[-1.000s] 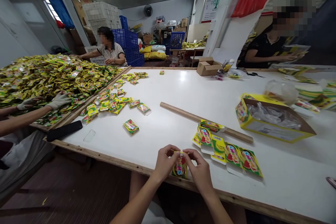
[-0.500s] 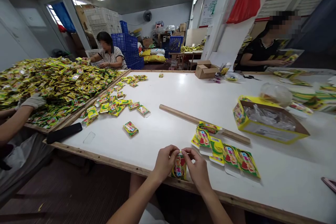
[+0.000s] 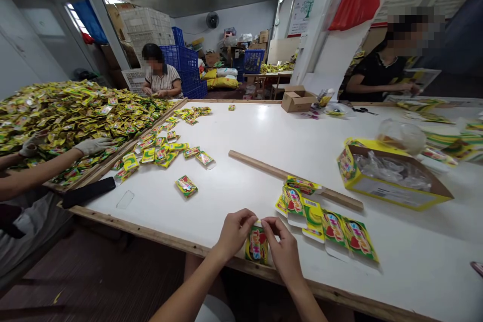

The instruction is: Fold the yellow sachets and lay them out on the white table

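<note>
One small box (image 3: 257,247) is being pinched at its top by the left hand (image 3: 235,231) and right hand (image 3: 284,244), probably to steady it, on the near side of the wooden stick (image 3: 262,166). More boxes (image 3: 333,225) are lying by the stick, maybe for easy reach.

"TU…NS", seemingly, on the held packet (image 3: 257,247)

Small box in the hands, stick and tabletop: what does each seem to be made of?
Small box: likely thin card, perhaps glossy, going by the print and pale flap. Stick: probably bare wood, brown and matte. Tabletop: smooth white, perhaps laminate, since light reflects off it.
</note>
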`<state>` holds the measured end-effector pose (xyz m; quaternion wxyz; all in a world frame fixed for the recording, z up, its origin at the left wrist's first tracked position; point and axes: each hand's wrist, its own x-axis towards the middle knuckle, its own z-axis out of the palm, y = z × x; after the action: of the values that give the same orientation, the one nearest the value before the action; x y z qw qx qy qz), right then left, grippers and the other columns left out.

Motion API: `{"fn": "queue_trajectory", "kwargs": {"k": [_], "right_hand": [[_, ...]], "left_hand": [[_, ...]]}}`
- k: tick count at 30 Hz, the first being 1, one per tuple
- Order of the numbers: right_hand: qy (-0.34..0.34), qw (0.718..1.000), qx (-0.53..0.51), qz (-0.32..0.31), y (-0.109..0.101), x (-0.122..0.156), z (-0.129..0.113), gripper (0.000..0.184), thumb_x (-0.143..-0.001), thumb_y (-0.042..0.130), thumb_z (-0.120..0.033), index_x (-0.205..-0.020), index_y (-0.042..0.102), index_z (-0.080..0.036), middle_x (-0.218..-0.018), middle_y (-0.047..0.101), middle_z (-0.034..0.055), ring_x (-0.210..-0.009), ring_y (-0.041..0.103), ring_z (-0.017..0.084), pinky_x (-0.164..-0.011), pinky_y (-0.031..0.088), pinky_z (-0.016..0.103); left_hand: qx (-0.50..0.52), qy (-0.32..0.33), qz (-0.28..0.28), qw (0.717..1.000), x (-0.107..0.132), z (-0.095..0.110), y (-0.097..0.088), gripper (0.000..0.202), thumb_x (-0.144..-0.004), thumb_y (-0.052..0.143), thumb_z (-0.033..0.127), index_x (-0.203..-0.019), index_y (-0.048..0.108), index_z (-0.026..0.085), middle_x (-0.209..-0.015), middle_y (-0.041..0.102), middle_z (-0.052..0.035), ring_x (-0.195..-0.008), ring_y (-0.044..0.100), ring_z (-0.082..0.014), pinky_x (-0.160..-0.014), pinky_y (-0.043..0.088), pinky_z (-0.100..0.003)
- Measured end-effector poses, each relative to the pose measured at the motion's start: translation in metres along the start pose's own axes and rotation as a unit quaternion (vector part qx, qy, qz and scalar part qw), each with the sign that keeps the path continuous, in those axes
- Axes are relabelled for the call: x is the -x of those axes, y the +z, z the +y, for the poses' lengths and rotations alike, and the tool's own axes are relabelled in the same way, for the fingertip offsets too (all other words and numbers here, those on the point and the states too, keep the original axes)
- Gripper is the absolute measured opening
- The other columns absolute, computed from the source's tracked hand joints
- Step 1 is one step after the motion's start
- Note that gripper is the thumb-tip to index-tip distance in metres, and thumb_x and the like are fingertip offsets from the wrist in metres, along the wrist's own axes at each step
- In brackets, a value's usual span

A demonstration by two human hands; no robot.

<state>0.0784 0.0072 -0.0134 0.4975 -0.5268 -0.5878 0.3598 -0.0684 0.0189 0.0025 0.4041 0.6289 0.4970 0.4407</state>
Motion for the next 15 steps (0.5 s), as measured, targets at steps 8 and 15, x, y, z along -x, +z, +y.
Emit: {"fn": "queue_trajectory", "kwargs": {"k": [8,15], "right_hand": [[0.008,0.998,-0.059,-0.035,0.002,0.013,0.017,0.028,-0.086,0.060,-0.046,-0.097,0.062,-0.020,-0.093,0.067,0.0056,-0.087,0.064,0.022,-0.077,0.052,0.029],[0.015,0.999,-0.016,0.032,-0.013,0.024,0.027,0.039,-0.081,0.064,-0.055,-0.100,0.063,-0.021,-0.098,0.067,0.0046,-0.084,0.066,0.023,-0.071,0.055,0.028]], "left_hand": [[0.089,-0.026,-0.010,0.996,0.017,-0.014,-0.001,0.017,-0.081,0.064,0.027,-0.092,0.072,0.016,-0.090,0.072,-0.0071,-0.083,0.064,-0.0198,-0.075,0.049,-0.028],[0.098,-0.036,-0.033,0.994,0.019,-0.017,0.000,0.044,-0.079,0.067,0.026,-0.121,0.055,0.021,-0.094,0.069,-0.0054,-0.082,0.065,-0.0183,-0.074,0.051,-0.029]]}}
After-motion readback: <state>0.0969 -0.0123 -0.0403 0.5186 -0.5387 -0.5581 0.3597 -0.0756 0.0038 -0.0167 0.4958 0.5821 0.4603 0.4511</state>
